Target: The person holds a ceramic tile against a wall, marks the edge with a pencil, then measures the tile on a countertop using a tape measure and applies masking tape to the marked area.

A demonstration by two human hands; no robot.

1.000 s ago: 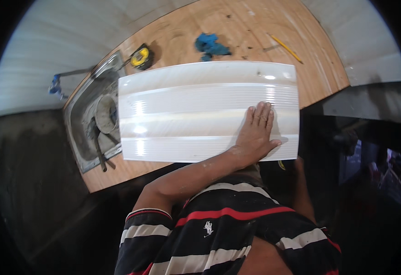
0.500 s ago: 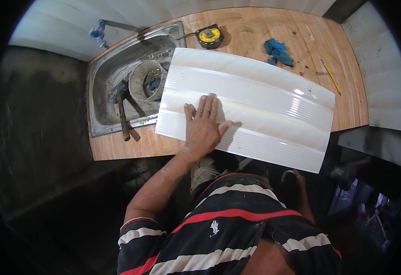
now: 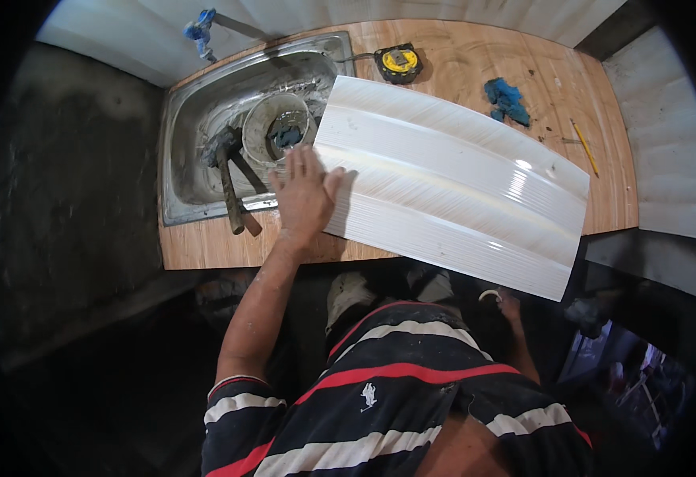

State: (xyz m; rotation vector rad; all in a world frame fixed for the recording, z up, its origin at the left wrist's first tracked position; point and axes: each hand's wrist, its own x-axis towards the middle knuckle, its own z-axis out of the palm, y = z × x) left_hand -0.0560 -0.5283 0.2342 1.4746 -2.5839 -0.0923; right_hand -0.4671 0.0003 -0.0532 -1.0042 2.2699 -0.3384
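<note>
A large white ribbed tile point(image 3: 451, 183) with faint beige bands lies aslant over the counter, its near right corner reaching past the front edge. My left hand point(image 3: 306, 199) is at the tile's left end, fingers stretched out and holding nothing. Whether the palm touches the tile I cannot tell. Low beside my body, under the tile's near right corner, my right hand point(image 3: 510, 305) is closed round a pale curved piece point(image 3: 489, 295), whose kind is unclear in the dark.
Left of the tile, a steel sink point(image 3: 174, 151) holds a dirty bucket point(image 3: 256, 127) and a hammer point(image 3: 229, 187), whose handle overhangs the rim. A yellow-black tape measure point(image 3: 397, 62), a blue crumpled rag point(image 3: 507, 101) and a yellow pencil point(image 3: 585, 149) lie on the wooden counter point(image 3: 459, 44).
My left hand has slid from the tile's middle left to its left end. My right hand has shifted slightly, showing more of the pale curved piece. The whole view has shifted a little.
</note>
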